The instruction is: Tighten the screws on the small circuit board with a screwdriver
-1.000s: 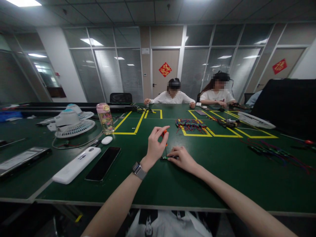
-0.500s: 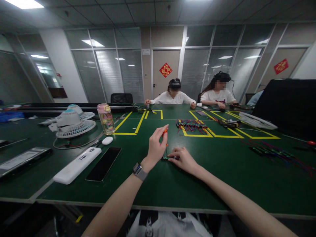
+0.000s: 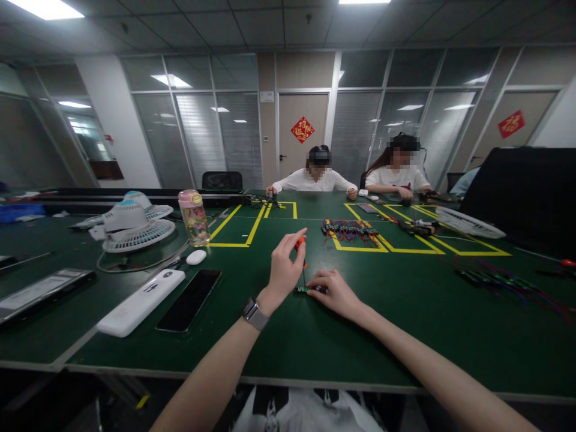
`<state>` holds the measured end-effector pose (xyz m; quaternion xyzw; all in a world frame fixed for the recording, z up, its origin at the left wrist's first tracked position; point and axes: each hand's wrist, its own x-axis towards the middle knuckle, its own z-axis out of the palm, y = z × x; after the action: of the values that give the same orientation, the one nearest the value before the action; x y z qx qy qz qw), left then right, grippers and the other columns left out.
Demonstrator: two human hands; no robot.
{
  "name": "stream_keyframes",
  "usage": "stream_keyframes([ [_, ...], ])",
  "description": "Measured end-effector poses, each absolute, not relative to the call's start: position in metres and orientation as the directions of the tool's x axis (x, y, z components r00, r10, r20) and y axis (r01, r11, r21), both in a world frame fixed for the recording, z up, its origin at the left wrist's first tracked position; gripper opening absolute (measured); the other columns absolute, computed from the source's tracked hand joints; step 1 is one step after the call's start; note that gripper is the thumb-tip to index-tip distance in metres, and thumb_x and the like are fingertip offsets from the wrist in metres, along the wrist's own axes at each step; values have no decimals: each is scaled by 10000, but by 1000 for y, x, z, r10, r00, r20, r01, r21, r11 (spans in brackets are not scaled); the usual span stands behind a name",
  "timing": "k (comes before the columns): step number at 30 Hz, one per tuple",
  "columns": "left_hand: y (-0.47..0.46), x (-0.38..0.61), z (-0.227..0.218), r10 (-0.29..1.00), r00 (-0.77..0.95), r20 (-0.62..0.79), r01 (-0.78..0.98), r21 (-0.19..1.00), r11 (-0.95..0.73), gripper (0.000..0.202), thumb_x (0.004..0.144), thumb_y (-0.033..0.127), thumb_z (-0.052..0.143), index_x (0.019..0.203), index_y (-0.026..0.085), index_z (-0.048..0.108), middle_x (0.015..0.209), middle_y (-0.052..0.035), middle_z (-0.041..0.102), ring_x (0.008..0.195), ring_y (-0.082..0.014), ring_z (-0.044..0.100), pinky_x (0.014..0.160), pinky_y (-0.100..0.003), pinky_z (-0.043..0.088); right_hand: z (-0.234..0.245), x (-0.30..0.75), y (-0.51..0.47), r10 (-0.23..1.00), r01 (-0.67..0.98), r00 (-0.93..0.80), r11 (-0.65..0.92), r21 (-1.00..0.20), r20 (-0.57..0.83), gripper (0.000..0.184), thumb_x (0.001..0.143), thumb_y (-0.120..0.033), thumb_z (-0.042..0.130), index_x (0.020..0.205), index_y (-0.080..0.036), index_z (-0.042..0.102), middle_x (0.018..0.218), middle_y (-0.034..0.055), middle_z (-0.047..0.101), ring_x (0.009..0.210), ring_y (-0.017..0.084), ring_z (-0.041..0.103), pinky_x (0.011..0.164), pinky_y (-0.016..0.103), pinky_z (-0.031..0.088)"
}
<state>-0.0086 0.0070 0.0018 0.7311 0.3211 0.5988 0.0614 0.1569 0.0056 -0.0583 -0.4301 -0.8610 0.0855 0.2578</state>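
Note:
An orange-handled screwdriver (image 3: pixel 305 274) stands nearly upright, its thin dark shaft running down to a small green circuit board (image 3: pixel 300 290) on the table. My left hand (image 3: pixel 287 262), with a grey-banded watch at the wrist, is closed around the screwdriver's handle, and the fingers cover most of it. Beside it my right hand (image 3: pixel 333 291) pinches the right end of the board low against the tabletop. The fingers hide that end of the board. I cannot make out the screwdriver's tip clearly.
On the green table (image 3: pixel 288 354), a black phone (image 3: pixel 189 300), a white power bank (image 3: pixel 141 303), a pink-lidded bottle (image 3: pixel 194 219) and white fans (image 3: pixel 135 225) lie left. Wired boards are bundled (image 3: pixel 350 231) ahead and others (image 3: pixel 504 282) right. Two people sit opposite.
Both hands, the screwdriver and the board keep almost the same position. The whole view has shifted very slightly.

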Motion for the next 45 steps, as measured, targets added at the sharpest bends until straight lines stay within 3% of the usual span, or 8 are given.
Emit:
stream_keyframes([
  [5, 7, -9, 2, 523, 25, 852, 466, 453, -760, 194, 872, 225, 572, 1051, 198, 643, 893, -26, 576, 837, -138, 571, 802, -263, 464, -58, 157, 6, 788, 699, -486, 611, -372, 379, 96, 826, -239, 651, 882, -188, 709, 799, 17, 657, 738, 161, 603, 793, 338, 368],
  [12, 6, -9, 2, 556, 81, 827, 380, 490, -785, 310, 945, 176, 409, 1219, 192, 553, 1075, -71, 615, 994, -157, 580, 881, -295, 457, -57, 156, 5, 787, 696, -488, 612, -375, 378, 98, 833, -249, 640, 870, -187, 705, 804, 19, 663, 741, 160, 608, 803, 339, 373],
  [19, 6, -9, 2, 520, 19, 854, 465, 453, -761, 191, 875, 234, 567, 1047, 203, 644, 869, -22, 562, 814, -137, 560, 772, -260, 464, -54, 156, 3, 787, 697, -488, 612, -373, 378, 98, 837, -251, 634, 866, -194, 709, 810, 24, 666, 753, 167, 610, 803, 335, 386],
  [25, 5, -10, 2, 552, 75, 831, 390, 485, -783, 314, 949, 198, 403, 1222, 200, 558, 1030, -67, 613, 944, -157, 584, 845, -293, 466, -56, 156, 4, 787, 697, -487, 611, -376, 379, 92, 834, -251, 637, 867, -201, 707, 814, 19, 665, 754, 165, 611, 801, 326, 386],
  [31, 8, -10, 1, 526, 15, 850, 462, 461, -758, 195, 878, 250, 567, 1049, 205, 651, 857, -20, 551, 793, -132, 556, 767, -259, 466, -55, 155, 4, 798, 705, -476, 598, -382, 371, 72, 816, -236, 659, 849, -194, 707, 798, 16, 662, 751, 167, 609, 791, 328, 383],
  [37, 7, -11, 0, 553, 101, 827, 373, 483, -792, 336, 957, 192, 375, 1251, 204, 537, 1084, -77, 610, 1012, -168, 576, 906, -321, 455, -55, 155, 4, 795, 696, -478, 602, -392, 372, 79, 823, -227, 644, 856, -196, 708, 802, 21, 663, 756, 168, 609, 793, 326, 390],
  [45, 7, -10, 1, 532, 37, 846, 452, 460, -764, 189, 877, 269, 570, 1038, 215, 654, 850, -17, 549, 796, -136, 558, 759, -259, 465, -55, 155, 4, 798, 700, -471, 598, -390, 376, 72, 821, -228, 648, 849, -197, 706, 806, 20, 658, 753, 171, 604, 786, 325, 385],
])
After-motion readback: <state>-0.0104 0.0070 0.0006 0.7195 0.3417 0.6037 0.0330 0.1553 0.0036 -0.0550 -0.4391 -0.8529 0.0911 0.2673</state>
